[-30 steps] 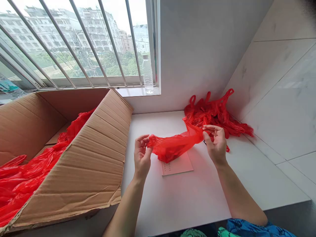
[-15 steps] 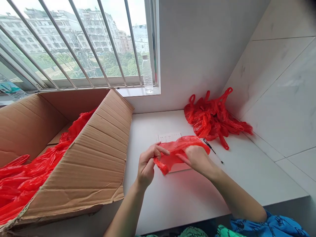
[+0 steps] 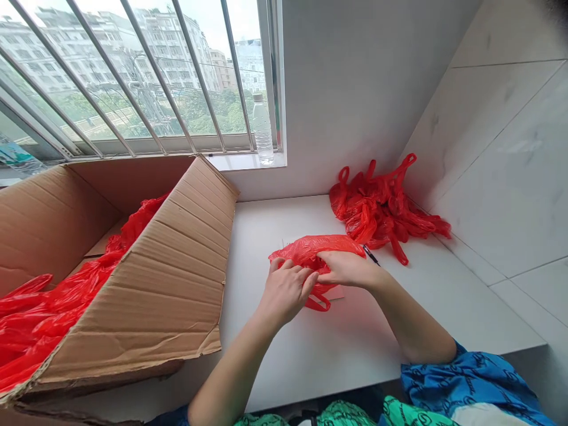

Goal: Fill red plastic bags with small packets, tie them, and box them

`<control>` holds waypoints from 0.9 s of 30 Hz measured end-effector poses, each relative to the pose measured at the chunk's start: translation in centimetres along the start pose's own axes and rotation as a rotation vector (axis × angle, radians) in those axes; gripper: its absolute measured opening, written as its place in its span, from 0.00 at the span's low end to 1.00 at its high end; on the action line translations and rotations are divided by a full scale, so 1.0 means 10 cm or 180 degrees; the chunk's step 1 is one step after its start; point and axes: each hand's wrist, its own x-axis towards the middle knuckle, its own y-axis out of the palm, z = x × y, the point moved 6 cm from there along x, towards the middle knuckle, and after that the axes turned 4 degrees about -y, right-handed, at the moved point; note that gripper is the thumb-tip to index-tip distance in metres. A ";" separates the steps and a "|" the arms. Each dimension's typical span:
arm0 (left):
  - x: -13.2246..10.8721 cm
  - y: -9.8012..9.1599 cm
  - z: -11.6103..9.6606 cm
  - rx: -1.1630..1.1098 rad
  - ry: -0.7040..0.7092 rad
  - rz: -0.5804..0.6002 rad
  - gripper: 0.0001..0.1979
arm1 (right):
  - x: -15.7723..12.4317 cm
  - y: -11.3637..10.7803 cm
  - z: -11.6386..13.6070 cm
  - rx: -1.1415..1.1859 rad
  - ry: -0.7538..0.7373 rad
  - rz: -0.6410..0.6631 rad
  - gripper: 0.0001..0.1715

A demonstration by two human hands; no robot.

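A red plastic bag (image 3: 313, 248) lies bunched on the white counter (image 3: 346, 349) over a small sheet of paper. My left hand (image 3: 286, 290) grips its near left end with curled fingers. My right hand (image 3: 348, 269) comes in from the right and pinches the bag's middle, fingers closed on the plastic. A loop of the bag hangs out below my hands.
A pile of red bags (image 3: 384, 207) sits in the back right corner against the tiled wall. A black pen (image 3: 370, 254) lies beside my right hand. A large cardboard box (image 3: 146, 296) holding more red bags (image 3: 48, 307) stands at the left. A water bottle (image 3: 262, 129) stands on the window sill.
The bag was stretched between my raised hands; my hands have come together and lowered it onto the paper, folding it into a short bundle.
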 end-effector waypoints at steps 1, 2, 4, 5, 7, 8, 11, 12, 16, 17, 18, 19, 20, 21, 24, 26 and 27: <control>0.02 0.06 0.08 0.0176 -0.0225 -0.0020 0.24 | 0.03 0.00 -0.04 -0.0090 0.0133 -0.0030 0.14; 0.02 0.11 0.17 0.0341 -0.0411 -0.0038 0.24 | 0.06 0.00 -0.08 -0.0183 0.0276 -0.0080 0.13; 0.03 0.19 0.31 0.0601 -0.0644 -0.0047 0.21 | 0.11 0.01 -0.18 -0.0334 0.0509 -0.0205 0.09; 0.03 0.22 0.37 0.0691 -0.0710 -0.0021 0.20 | 0.12 0.02 -0.22 -0.0380 0.0567 -0.0260 0.06; 0.01 0.29 0.47 0.0825 -0.0803 0.0073 0.15 | 0.14 0.07 -0.28 -0.0437 0.0612 -0.0290 0.07; 0.00 0.31 0.50 0.0873 -0.0827 0.0128 0.13 | 0.14 0.10 -0.30 -0.0456 0.0637 -0.0244 0.09; -0.02 0.38 0.56 0.0973 -0.0807 0.0263 0.14 | 0.15 0.19 -0.31 -0.0422 0.0584 0.0007 0.12; -0.02 0.38 0.56 0.0982 -0.0771 0.0272 0.17 | 0.16 0.21 -0.30 -0.0379 0.0478 0.0058 0.12; 0.01 0.38 0.52 0.0762 -0.0479 0.0146 0.26 | 0.27 0.23 -0.21 -0.0257 -0.0029 -0.0108 0.12; 0.02 0.39 0.50 0.0654 -0.0391 0.0105 0.26 | 0.31 0.25 -0.21 -0.0252 -0.0097 -0.0152 0.16; 0.03 0.40 0.48 0.0553 -0.0327 0.0074 0.25 | 0.35 0.27 -0.21 -0.0238 -0.0150 -0.0160 0.19; 0.05 0.41 0.46 0.0475 -0.0298 0.0051 0.23 | 0.39 0.31 -0.21 -0.0205 -0.0203 -0.0148 0.23; 0.06 0.43 0.46 0.0424 -0.0303 0.0041 0.21 | 0.42 0.34 -0.22 -0.0162 -0.0242 -0.0133 0.26; 0.07 0.44 0.45 0.0400 -0.0337 0.0037 0.20 | 0.44 0.38 -0.23 -0.0124 -0.0255 -0.0130 0.26; 0.07 0.49 0.47 0.0415 -0.0484 0.0069 0.18 | 0.48 0.43 -0.33 -0.0115 -0.0095 -0.0230 0.19; 0.06 0.49 0.48 0.0446 -0.0529 0.0061 0.16 | 0.48 0.41 -0.39 -0.0186 0.0026 -0.0399 0.18; 0.06 0.49 0.48 0.0463 -0.0532 0.0036 0.15 | 0.47 0.39 -0.40 -0.0222 0.0052 -0.0514 0.19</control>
